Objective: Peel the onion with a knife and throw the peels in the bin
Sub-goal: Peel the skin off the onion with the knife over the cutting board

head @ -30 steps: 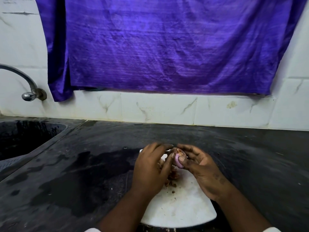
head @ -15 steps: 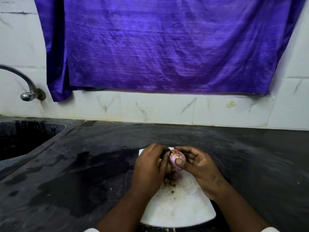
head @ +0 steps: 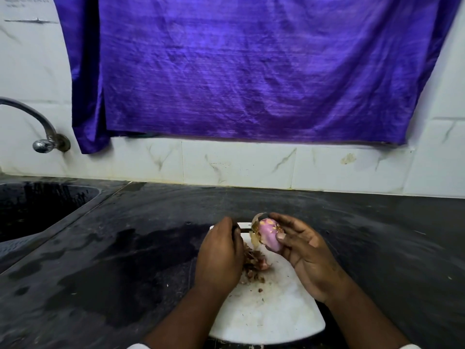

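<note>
My right hand holds a small pink-purple onion between thumb and fingers, above the far end of a white cutting board. A pale flap of skin hangs loose from the onion's left side. My left hand is curled round a knife; only a short stretch of its dark handle and thin blade shows, reaching toward the onion. Brown peels lie in a heap on the board between my hands. No bin is in view.
The board lies on a dark, wet stone counter. A sink with a metal tap is at the far left. White tiles and a hanging purple cloth back the counter.
My hands have drawn slightly apart. The onion has turned in my right hand and shows more bare pink flesh, with a strip of skin now lifted off its left side.
</note>
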`<move>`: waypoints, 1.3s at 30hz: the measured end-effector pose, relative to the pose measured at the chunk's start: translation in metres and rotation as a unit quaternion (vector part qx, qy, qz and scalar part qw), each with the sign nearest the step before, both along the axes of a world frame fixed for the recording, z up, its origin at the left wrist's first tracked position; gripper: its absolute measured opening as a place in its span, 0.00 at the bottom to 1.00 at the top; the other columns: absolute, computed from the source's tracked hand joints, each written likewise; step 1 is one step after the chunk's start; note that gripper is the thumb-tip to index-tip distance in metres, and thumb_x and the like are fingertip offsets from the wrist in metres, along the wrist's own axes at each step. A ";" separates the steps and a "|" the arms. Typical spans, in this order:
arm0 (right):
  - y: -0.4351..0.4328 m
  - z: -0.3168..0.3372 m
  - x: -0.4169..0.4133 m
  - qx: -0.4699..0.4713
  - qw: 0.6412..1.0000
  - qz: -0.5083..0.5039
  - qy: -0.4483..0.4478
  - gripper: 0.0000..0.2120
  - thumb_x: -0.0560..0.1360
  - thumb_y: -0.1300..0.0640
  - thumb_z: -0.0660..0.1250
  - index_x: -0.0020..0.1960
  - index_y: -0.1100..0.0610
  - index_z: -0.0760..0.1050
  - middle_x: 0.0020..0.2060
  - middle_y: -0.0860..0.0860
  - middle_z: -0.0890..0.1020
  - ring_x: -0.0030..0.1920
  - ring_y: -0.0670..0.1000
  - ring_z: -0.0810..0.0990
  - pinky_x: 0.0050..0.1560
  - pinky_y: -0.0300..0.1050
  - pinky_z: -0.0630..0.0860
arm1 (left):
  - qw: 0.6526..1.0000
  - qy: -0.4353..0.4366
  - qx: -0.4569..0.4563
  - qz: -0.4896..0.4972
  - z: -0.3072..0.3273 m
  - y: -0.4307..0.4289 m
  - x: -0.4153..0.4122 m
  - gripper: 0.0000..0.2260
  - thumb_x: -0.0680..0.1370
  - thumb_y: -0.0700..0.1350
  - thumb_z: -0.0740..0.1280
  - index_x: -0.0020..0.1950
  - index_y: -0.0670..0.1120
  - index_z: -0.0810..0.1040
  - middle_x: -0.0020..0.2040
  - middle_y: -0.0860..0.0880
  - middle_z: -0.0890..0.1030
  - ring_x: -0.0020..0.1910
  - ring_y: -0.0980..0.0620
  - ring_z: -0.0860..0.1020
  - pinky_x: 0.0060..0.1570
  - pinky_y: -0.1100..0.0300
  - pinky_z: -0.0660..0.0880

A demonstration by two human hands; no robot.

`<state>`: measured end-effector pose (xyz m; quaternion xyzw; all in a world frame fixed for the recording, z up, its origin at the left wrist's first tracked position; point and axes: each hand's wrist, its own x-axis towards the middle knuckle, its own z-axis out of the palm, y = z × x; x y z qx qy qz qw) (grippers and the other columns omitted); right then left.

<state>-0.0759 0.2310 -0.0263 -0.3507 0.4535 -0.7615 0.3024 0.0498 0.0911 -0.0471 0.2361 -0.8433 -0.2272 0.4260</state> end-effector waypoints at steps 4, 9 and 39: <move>0.000 -0.001 -0.001 0.015 0.999 -0.024 0.018 0.19 0.74 0.67 0.68 0.63 0.59 0.80 0.60 0.57 0.86 0.58 0.56 0.85 0.55 0.46 0.84 | 0.998 0.042 0.018 -0.043 0.004 0.007 0.003 0.09 0.86 0.48 0.57 0.59 0.53 0.77 0.52 0.58 0.80 0.52 0.58 0.78 0.52 0.55 0.77; 0.001 0.000 0.000 0.025 0.999 -0.029 0.029 0.17 0.76 0.69 0.66 0.63 0.59 0.80 0.59 0.57 0.86 0.57 0.56 0.86 0.55 0.47 0.83 | 0.972 0.055 0.093 -0.210 0.007 0.016 0.006 0.23 0.83 0.56 0.63 0.79 0.61 0.67 0.70 0.64 0.74 0.68 0.63 0.75 0.58 0.65 0.78; 0.000 0.001 0.002 -0.012 1.000 -0.007 -0.028 0.20 0.75 0.59 0.68 0.66 0.59 0.77 0.64 0.57 0.83 0.61 0.57 0.85 0.55 0.50 0.84 | 0.985 0.033 0.127 -0.110 -0.001 0.000 -0.002 0.12 0.74 0.38 0.69 0.49 0.54 0.84 0.47 0.57 0.84 0.48 0.58 0.82 0.48 0.54 0.82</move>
